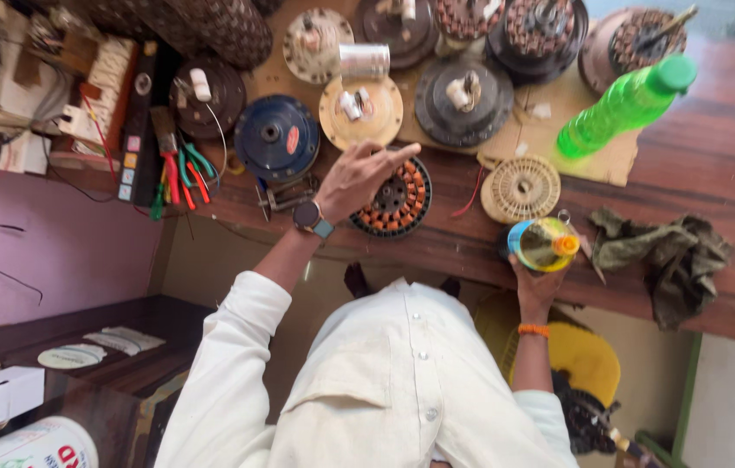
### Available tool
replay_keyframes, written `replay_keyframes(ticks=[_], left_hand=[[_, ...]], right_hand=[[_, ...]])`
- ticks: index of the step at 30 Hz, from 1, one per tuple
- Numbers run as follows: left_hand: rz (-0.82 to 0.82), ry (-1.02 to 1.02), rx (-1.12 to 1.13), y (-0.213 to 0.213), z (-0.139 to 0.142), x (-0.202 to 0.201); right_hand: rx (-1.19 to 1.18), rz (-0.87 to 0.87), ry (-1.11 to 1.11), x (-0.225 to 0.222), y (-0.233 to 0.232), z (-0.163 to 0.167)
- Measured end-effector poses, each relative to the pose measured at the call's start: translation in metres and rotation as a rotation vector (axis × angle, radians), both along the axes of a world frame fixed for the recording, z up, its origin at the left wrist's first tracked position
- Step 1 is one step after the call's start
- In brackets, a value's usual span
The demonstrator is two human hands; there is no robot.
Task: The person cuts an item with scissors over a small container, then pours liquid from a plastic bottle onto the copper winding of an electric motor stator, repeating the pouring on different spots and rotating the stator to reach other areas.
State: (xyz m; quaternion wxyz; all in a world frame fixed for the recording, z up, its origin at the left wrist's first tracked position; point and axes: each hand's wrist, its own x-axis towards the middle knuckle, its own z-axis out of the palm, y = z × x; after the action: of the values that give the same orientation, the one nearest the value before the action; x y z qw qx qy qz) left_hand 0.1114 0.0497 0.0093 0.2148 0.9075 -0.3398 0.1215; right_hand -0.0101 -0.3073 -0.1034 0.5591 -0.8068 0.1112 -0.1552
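Note:
My left hand (357, 178), with a watch on the wrist, hovers over the wooden workbench (731, 147). Its fingers are spread and point right, just above a round fan stator with copper coils (400, 201), and it holds nothing. My right hand (534, 282) reaches up from the bench's near edge. It grips a small yellowish bottle with an orange cap and a blue rim (543, 243). A cream ribbed round winding former (521, 188) lies just beyond that bottle.
Several fan motor housings and rotors (463, 100) crowd the back of the bench, with a blue one (276, 137) at left. A green plastic bottle (625, 106) lies at right, a dark rag (675, 256) near the edge, and pliers and screwdrivers (181, 173) at left.

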Motion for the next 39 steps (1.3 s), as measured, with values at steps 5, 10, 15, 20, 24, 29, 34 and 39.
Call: replay_keyframes(ticks=[5, 10, 15, 20, 24, 29, 34, 39], left_hand=[[-0.047, 0.010, 0.031, 0.001, -0.022, 0.004], [-0.016, 0.163, 0.189, 0.000, -0.039, 0.015], [-0.088, 0.136, 0.289, 0.001, -0.040, 0.027], [-0.189, 0.084, 0.123, 0.009, -0.034, 0.028], [-0.247, 0.289, -0.003, 0.006, -0.028, 0.032], [-0.229, 0.170, 0.000, 0.004, -0.026, 0.031], [-0.226, 0.225, 0.136, -0.006, -0.026, 0.036], [-0.295, 0.233, 0.321, -0.018, -0.022, 0.041]], right_hand=[[0.135, 0.015, -0.023, -0.001, 0.000, -0.017], [0.122, 0.022, 0.031, -0.007, 0.005, -0.014], [0.107, 0.009, 0.070, -0.007, 0.013, -0.003], [0.081, 0.005, 0.075, -0.007, 0.012, -0.002], [0.077, 0.012, 0.058, -0.008, 0.012, -0.004], [0.119, 0.007, 0.071, -0.007, 0.014, -0.003], [0.140, 0.022, 0.050, -0.008, 0.015, 0.001], [0.137, 0.041, 0.026, -0.009, 0.013, 0.001]])
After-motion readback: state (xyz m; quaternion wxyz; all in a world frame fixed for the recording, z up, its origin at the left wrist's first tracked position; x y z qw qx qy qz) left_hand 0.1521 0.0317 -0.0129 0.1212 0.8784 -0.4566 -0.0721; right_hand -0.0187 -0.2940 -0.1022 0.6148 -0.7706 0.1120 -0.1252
